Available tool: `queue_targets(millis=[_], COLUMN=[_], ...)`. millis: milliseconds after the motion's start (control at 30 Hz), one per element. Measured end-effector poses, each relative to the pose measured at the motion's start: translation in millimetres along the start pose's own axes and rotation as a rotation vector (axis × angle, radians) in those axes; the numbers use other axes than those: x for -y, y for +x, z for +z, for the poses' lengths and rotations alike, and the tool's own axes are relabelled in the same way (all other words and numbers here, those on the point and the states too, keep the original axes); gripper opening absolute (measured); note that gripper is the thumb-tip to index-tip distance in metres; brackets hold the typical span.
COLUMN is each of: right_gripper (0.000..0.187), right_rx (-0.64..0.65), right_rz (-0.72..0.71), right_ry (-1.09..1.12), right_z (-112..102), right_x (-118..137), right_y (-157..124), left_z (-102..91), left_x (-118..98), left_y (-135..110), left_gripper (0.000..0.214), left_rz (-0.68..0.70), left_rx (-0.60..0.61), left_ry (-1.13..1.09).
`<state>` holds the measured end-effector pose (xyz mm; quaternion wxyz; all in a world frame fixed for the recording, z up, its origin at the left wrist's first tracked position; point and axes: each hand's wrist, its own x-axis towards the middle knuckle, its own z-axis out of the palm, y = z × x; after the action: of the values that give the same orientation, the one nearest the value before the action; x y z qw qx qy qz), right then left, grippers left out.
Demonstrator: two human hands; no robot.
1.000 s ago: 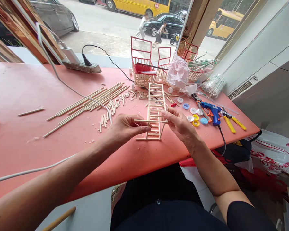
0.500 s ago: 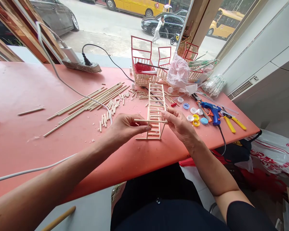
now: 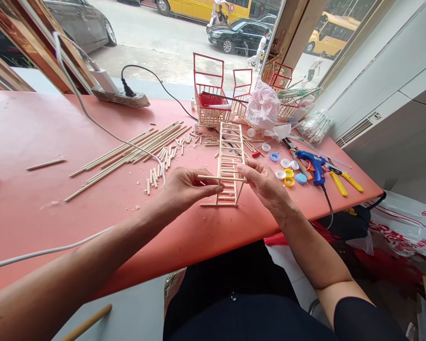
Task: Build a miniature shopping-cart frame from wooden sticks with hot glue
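Observation:
A ladder-like frame of thin wooden sticks [image 3: 230, 142] lies lengthwise on the pink table [image 3: 31, 137]. My left hand [image 3: 186, 187] and my right hand [image 3: 262, 182] each pinch one end of a short wooden stick [image 3: 222, 178], holding it crosswise over the near part of the frame. Both hands have their fingers closed on that stick. A row of long wooden sticks [image 3: 135, 149] and several short cut pieces [image 3: 163, 161] lie to the left of the frame.
A blue glue gun [image 3: 314, 163], yellow-handled pliers [image 3: 342, 180] and coloured bottle caps [image 3: 287, 173] lie at the right. Red-and-wood stick baskets [image 3: 209, 94] and a pink plastic bag [image 3: 262, 106] stand behind. A power strip [image 3: 120, 97] and white cable [image 3: 92, 121] cross the left.
Both hands and the stick they hold have stayed in place. Only people on the street outside the window have moved.

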<state>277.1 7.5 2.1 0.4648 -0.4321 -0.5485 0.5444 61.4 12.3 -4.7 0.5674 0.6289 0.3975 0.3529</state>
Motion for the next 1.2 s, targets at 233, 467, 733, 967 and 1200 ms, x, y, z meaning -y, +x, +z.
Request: queue_targets(millis=[233, 467, 733, 967, 1200], right_gripper=[0.031, 0.035, 0.039, 0.040, 0.039], right_rx=[0.002, -0.014, -0.006, -0.023, -0.039], right_rz=[-0.005, -0.005, -0.013, 0.008, 0.022], right_ry=[0.006, -0.014, -0.021, -0.031, -0.028], right_z=[0, -1, -2, -1, -1], right_x=[0, 1, -2, -2, -2], right_y=[0, 1, 1, 1, 0], left_z=[-0.9, -0.2, -14.2, -12.3, -5.5], left_x=[-1, -5, -28, -38, -36], left_y=[-1, 0, 2, -8, -9], left_gripper=[0.022, 0.026, 0.034, 0.029, 0.039], left_rz=[-0.019, -0.115, -0.084, 0.016, 0.073], left_rx=[0.004, 0.006, -0.152, -0.145, -0.106], left_ry=[0.000, -0.027, -0.155, 0.171, 0.287])
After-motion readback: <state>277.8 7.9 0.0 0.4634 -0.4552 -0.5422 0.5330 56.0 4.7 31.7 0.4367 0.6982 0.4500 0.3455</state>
